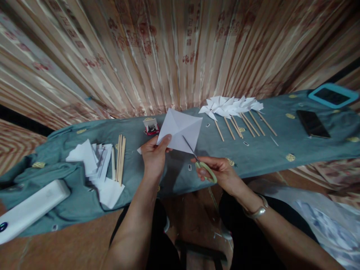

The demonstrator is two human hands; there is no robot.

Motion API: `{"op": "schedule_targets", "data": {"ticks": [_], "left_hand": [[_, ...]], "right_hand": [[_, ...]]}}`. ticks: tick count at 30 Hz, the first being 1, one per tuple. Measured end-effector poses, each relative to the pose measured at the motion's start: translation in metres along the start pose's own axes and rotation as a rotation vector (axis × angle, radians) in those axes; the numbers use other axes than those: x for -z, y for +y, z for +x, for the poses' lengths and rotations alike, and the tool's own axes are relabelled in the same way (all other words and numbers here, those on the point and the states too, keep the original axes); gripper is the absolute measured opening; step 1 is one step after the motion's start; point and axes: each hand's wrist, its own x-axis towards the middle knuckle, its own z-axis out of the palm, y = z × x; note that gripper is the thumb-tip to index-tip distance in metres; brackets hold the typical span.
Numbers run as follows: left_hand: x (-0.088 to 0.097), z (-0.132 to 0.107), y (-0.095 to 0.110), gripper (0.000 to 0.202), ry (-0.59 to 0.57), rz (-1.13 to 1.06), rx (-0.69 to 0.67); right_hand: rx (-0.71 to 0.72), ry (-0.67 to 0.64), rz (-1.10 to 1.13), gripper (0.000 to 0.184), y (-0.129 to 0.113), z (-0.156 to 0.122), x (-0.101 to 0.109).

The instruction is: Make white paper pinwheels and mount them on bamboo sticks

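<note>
My left hand [154, 154] pinches the lower left corner of a creased white paper square [179, 129], held up over the grey-green cloth [270, 150]. My right hand [218, 173] is closed in the green handles of small scissors [197, 159]. The blades reach into the paper's lower right edge, along a crease. Both hands hover above the cloth's near edge.
Several finished white paper pinwheels on wooden sticks [232, 108] lie at the back right. Loose sticks [120, 159] and a heap of white paper [94, 165] lie left. A small box [151, 126], a dark phone [312, 123], a teal-framed tablet [333, 95] and a white case [29, 210] are also there.
</note>
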Motion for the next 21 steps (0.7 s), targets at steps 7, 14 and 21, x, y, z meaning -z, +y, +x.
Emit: {"op": "schedule_targets", "data": {"ticks": [7,14,21], "left_hand": [[-0.0018,-0.0005,0.0004,0.015,0.007,0.003,0.016],[-0.0046,0.0000,-0.0015,0.015,0.009,-0.003,0.017],[-0.0059,-0.0002,-0.0027,0.014,0.006,0.002,0.018]], "right_hand": [[-0.011,0.027,0.023,0.037,-0.0006,0.0001,-0.0015],[-0.024,0.050,0.060,0.035,-0.0020,0.0003,-0.0025],[-0.020,0.057,0.064,0.036,-0.0010,0.0008,-0.0015]]}}
